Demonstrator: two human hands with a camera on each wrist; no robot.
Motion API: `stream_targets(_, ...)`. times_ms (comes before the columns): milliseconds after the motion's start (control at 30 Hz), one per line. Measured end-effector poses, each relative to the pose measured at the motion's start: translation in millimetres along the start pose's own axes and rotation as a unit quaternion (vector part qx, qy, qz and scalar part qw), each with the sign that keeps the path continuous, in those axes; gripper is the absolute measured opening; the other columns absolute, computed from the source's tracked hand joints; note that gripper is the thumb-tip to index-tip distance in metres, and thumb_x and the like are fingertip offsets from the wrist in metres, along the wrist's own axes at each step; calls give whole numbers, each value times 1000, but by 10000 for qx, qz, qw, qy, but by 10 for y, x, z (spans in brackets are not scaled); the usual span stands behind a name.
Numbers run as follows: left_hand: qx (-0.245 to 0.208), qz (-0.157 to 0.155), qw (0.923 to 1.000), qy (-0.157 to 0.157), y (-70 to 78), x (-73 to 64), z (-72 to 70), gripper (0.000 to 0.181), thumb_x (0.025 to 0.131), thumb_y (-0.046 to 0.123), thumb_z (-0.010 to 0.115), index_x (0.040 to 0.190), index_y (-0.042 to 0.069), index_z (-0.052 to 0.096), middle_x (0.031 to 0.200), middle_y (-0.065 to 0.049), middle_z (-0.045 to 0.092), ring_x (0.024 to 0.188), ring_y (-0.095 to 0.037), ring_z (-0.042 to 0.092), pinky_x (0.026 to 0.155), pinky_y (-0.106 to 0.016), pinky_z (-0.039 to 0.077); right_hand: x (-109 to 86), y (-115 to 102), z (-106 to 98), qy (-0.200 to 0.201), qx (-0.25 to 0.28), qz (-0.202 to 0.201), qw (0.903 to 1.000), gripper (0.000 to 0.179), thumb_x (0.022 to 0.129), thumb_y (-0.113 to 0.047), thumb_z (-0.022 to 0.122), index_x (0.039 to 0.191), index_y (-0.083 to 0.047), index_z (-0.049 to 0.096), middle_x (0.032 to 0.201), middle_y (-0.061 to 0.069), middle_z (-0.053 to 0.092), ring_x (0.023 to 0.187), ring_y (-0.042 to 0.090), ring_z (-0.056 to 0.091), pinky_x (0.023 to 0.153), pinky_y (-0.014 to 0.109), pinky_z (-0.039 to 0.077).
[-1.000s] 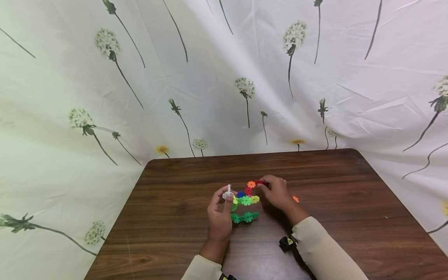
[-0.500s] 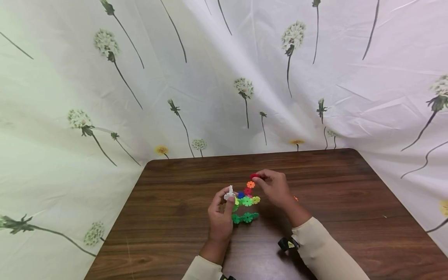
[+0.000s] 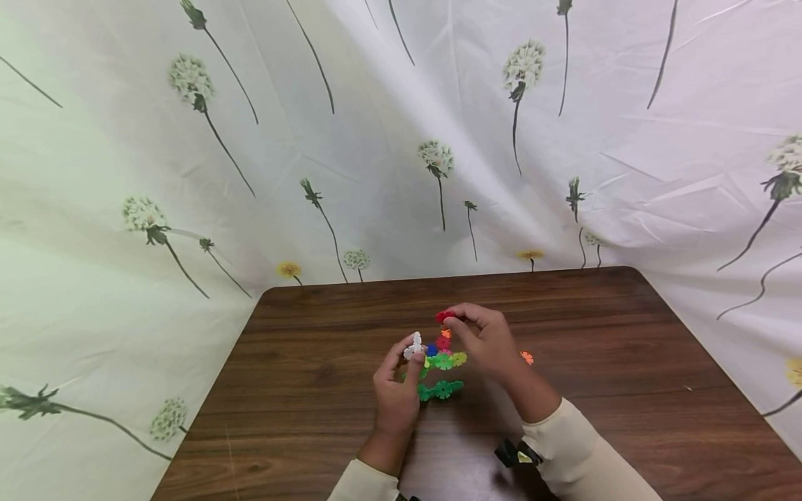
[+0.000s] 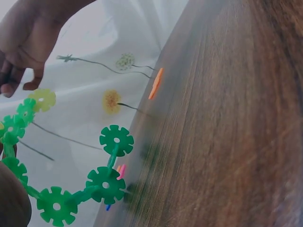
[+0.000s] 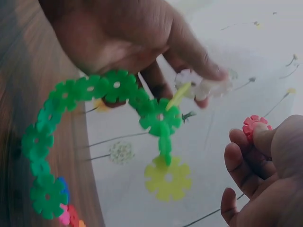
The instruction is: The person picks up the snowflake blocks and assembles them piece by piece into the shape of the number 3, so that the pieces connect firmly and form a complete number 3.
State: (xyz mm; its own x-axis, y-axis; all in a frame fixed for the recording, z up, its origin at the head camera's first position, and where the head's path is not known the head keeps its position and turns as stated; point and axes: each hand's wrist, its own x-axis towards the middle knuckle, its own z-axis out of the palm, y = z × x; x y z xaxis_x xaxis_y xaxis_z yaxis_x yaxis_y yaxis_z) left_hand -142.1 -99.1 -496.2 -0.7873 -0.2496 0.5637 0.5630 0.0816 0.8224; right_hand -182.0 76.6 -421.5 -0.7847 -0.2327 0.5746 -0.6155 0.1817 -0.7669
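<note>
My left hand [image 3: 397, 398] holds a chain of notched plastic discs, with thumb and fingers on the white discs [image 3: 412, 351] at its top. From there green discs [image 5: 161, 117] run in a curve, edge slotted into edge. A pale yellow disc [image 5: 168, 178] ends a short branch. My right hand [image 3: 491, 342] pinches a red disc [image 5: 255, 126] between thumb and fingertips, raised beyond the chain. In the left wrist view the dark green discs [image 4: 57, 206] form the lower bend; part of the left hand covers the chain at the left edge.
Loose discs lie on the wooden table [image 3: 301, 390] behind the chain: a blue disc [image 3: 431, 350], another red disc [image 3: 443, 343] and an orange disc [image 3: 446, 333]. A second orange disc [image 3: 526, 358] lies beyond the right forearm. A flower-printed cloth [image 3: 376, 209] hangs behind the table.
My right hand has lifted the red disc from near the loose discs and moved it up and left, towards the left hand. The left hand with the chain has shifted slightly right.
</note>
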Motion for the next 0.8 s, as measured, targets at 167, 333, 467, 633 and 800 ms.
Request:
stream_targets(167, 37, 102, 9999, 31, -16, -1, 1, 29, 103, -2, 71, 132, 3, 74, 110, -24, 81, 105, -5, 72, 85, -23, 59, -17, -57, 47, -238, 124, -196, 9994, 12, 106, 1, 67, 110, 1, 78, 99, 18, 80, 81, 3, 69, 74, 36, 67)
stream_targets(333, 89, 233, 9997, -17, -39, 2, 4, 30, 103, -3, 70, 132, 4, 75, 113, -21, 81, 107, -2, 72, 89, -22, 56, -33, -81, 90, -234, 143, -188, 9994, 10, 104, 0, 69, 108, 0, 79, 98, 16, 82, 86, 5, 73, 79, 31, 67)
stream_targets(467, 145, 247, 9996, -30, -55, 2, 9, 30, 104, -3, 69, 132, 6, 75, 120, -14, 80, 108, -3, 72, 90, -22, 55, -43, -130, 110, -252, 184, -85, 9995, 9, 104, -1, 70, 106, 0, 79, 96, 14, 82, 86, 6, 75, 81, 30, 67)
stream_targets(633, 90, 305, 9995, -53, -63, 6, 10, 31, 104, -4, 69, 132, 5, 76, 121, -15, 80, 108, -3, 72, 90, -22, 55, -53, -145, 135, -301, 248, -47, 9992, 11, 105, -2, 69, 106, 0, 79, 93, 13, 81, 84, 8, 75, 80, 25, 65)
stream_targets(800, -69, 442, 9989, -132, -79, 12, 11, 33, 102, -7, 68, 133, 2, 75, 117, -17, 78, 108, -3, 71, 91, -22, 54, -55, -128, 158, -298, 191, -147, 9993, 11, 105, -2, 69, 105, 0, 80, 95, 13, 82, 85, 13, 77, 80, 27, 66)
